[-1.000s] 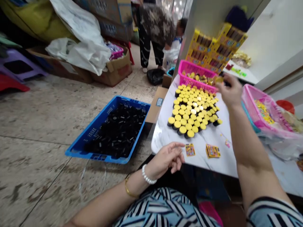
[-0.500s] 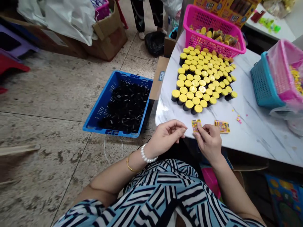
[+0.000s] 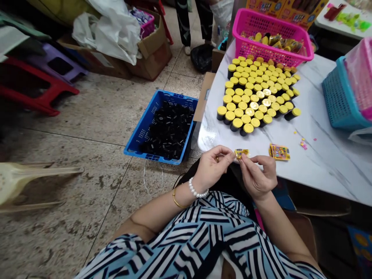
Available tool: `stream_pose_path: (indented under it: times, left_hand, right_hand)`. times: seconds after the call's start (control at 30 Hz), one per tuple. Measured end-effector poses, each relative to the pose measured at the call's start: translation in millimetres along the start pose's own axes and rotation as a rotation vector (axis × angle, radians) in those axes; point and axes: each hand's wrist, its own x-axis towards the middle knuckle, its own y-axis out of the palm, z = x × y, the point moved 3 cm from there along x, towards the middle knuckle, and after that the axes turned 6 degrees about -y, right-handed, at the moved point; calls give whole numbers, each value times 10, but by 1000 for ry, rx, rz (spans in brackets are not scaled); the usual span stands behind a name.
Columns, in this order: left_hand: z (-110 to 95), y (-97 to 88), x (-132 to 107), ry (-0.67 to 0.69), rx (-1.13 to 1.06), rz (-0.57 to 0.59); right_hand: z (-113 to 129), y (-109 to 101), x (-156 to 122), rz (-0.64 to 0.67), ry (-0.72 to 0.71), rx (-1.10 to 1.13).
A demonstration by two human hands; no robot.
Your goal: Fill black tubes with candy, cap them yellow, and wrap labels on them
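Note:
Both my hands are at the table's front edge with a small yellow printed label (image 3: pixel 241 152) between them. My right hand (image 3: pixel 259 176) pinches its lower right side between thumb and finger. My left hand (image 3: pixel 214 164), with a pearl bracelet at the wrist, is closed in a pinch at its left edge. The label looks bent, with a shiny clear edge. Just right of my right hand lies a small stack of similar printed labels (image 3: pixel 280 152). Beyond my hands, rows of black tubes with yellow caps (image 3: pixel 249 112) stand on the white marbled table (image 3: pixel 325 155).
A pink basket (image 3: pixel 273 52) of wrapped yellow items stands behind the tubes. Blue and pink baskets (image 3: pixel 338 97) are at the right. On the floor at left, a blue crate (image 3: pixel 129 149) holds black parts. Tiny pink and yellow bits (image 3: pixel 303 145) lie on the table. Another person's legs (image 3: pixel 183 27) are visible.
My left hand has moved right to the label's left edge, where it was apart before. The label has been lifted and bent between my fingers. The whole view has shifted slightly.

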Motion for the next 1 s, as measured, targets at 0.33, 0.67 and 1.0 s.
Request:
stream_pose_path:
  times: [0.33,0.67,1.0]
  left_hand:
    - [-39,-54,-17,243,66,-162]
    - [-81,-377,114,7,-105,-170]
    - [-191,-434,43,172,126,-273]
  right_hand:
    - [223,117,138,10,-232,-53]
    - [-311,346,551,38,160,-244]
    - [-176,238,472,56,267,-223]
